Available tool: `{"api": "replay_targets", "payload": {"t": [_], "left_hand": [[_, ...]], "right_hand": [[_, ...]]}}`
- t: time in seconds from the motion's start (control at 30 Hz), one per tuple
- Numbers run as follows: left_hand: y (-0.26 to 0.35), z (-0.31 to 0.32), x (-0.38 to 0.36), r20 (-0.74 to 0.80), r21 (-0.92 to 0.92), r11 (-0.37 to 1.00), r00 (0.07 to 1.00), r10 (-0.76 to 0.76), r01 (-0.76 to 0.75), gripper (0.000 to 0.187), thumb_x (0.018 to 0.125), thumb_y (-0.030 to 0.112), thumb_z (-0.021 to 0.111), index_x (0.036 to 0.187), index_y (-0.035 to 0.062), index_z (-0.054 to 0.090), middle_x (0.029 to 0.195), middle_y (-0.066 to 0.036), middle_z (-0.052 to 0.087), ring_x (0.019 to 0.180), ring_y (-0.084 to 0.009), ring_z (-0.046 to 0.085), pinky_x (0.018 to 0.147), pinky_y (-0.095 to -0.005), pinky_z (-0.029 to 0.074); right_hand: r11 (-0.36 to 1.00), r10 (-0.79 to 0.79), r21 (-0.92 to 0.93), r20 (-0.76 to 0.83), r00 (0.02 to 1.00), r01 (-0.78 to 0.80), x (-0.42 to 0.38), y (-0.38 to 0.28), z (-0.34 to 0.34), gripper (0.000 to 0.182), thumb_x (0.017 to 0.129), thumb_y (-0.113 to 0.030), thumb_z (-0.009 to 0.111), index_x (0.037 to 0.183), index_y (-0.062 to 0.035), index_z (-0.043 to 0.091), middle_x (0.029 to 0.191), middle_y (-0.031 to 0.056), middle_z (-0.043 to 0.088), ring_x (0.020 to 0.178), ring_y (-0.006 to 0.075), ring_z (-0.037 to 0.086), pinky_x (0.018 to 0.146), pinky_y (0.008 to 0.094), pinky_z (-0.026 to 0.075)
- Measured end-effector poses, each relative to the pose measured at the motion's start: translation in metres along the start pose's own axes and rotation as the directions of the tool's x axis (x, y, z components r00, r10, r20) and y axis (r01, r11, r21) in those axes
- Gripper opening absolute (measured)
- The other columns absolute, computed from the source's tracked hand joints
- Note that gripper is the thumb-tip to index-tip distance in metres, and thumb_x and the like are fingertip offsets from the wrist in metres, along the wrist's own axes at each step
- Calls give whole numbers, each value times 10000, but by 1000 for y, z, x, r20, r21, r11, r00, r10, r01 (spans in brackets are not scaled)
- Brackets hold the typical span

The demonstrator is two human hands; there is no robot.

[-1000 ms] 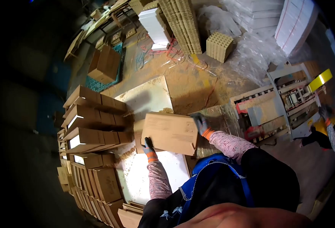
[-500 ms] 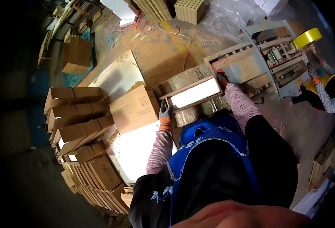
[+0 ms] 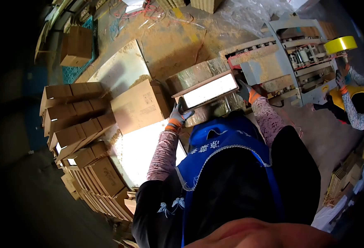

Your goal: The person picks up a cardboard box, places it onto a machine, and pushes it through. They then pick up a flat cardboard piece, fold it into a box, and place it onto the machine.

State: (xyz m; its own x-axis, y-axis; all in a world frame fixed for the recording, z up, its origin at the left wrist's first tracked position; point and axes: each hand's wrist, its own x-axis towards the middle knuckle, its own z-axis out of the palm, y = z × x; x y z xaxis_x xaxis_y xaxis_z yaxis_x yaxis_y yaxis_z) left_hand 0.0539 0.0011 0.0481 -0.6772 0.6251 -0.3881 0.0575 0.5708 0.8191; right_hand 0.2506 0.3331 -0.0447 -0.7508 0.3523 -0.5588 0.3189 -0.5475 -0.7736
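Note:
In front of my blue apron is a narrow cardboard box (image 3: 206, 91) with a bright white upper face. My left hand (image 3: 179, 115), in a grey glove with an orange cuff, grips its left end, the thumb along the near side. My right hand (image 3: 246, 92), gloved alike, is closed at the right end; its fingertips are partly hidden. Shiny bundles wrapped in clear tape lie against the box, a far bundle (image 3: 196, 76) behind it and a near bundle (image 3: 215, 110) between it and my apron.
A closed carton (image 3: 136, 108) lies on a white table (image 3: 142, 153) at left. Stacked cartons (image 3: 76, 111) line its far-left side. A taping machine (image 3: 299, 58) with a yellow tape roll (image 3: 341, 44) stands at right, a co-worker's gloved hand (image 3: 341, 78) beside it.
The narrow box has tilted slightly, its right end higher. My right hand has shifted to its near right corner, away from the machine's red part. The whole view has shifted a little.

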Motion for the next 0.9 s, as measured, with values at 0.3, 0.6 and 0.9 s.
{"api": "replay_targets", "payload": {"t": [0.3,0.6,0.9], "left_hand": [[74,0,9,-104,854,519,973,207,-20,551,649,583,641,1016,172,649,1268,-206,427,1195,-378,336,970,-496,262],[39,-14,54,132,711,487,776,617,-508,581,636,391,718,1069,48,536,1124,-140,520,1014,-344,479,880,-419,375],[57,24,31,288,760,381,799,528,-526,676,735,464,603,1330,238,375,1349,-228,279,1235,-414,273,1014,-509,222]], "right_hand": [[937,331,174,-154,931,-304,-10,-29,26,392,762,-274,682,1097,-87,602,1016,45,615,844,150,585,652,280,486],[764,201,640,-109,974,-87,-11,15,22,478,859,-283,565,1234,-5,464,1126,57,560,949,183,554,861,293,440],[971,-238,-95,-456,857,219,8,22,51,619,691,-189,761,1212,-18,473,1100,88,572,968,190,532,846,304,429]]}}
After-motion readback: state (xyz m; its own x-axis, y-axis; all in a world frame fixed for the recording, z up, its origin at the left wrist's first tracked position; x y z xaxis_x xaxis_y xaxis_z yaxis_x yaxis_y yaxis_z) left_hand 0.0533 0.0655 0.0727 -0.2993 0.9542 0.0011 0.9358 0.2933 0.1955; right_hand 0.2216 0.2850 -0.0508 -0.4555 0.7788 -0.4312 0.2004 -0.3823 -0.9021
